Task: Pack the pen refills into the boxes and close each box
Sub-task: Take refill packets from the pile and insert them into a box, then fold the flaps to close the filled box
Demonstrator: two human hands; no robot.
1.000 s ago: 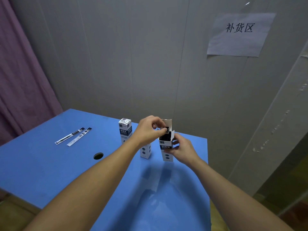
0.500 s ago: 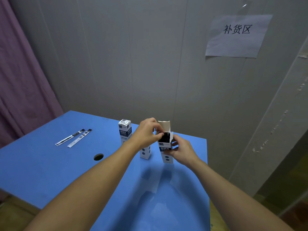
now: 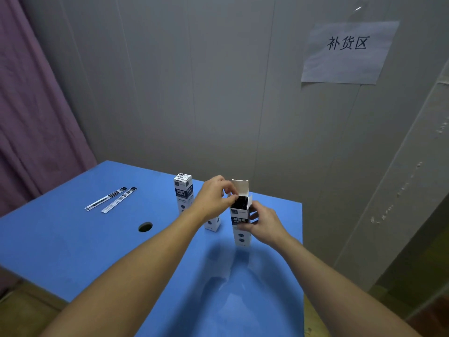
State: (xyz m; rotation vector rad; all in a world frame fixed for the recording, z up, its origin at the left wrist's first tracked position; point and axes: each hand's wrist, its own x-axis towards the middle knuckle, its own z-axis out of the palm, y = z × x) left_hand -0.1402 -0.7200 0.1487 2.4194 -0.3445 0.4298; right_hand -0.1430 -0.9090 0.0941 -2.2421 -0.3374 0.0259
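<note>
The open box [image 3: 241, 222] is standing upright on the blue table [image 3: 73, 249], its lid flap pointing up and dark refill ends showing in its mouth. The right hand [image 3: 263, 223] is gripping the box's body from the right. The left hand [image 3: 213, 199] is pinching a side flap at the box's top left edge. Left of the open box a closed box [image 3: 183, 192] is standing, and a third box [image 3: 212, 222] is sitting between them, mostly hidden by the left wrist. Two loose refills [image 3: 110, 199] are lying well left of the open box, beyond a round hole [image 3: 145, 226].
</note>
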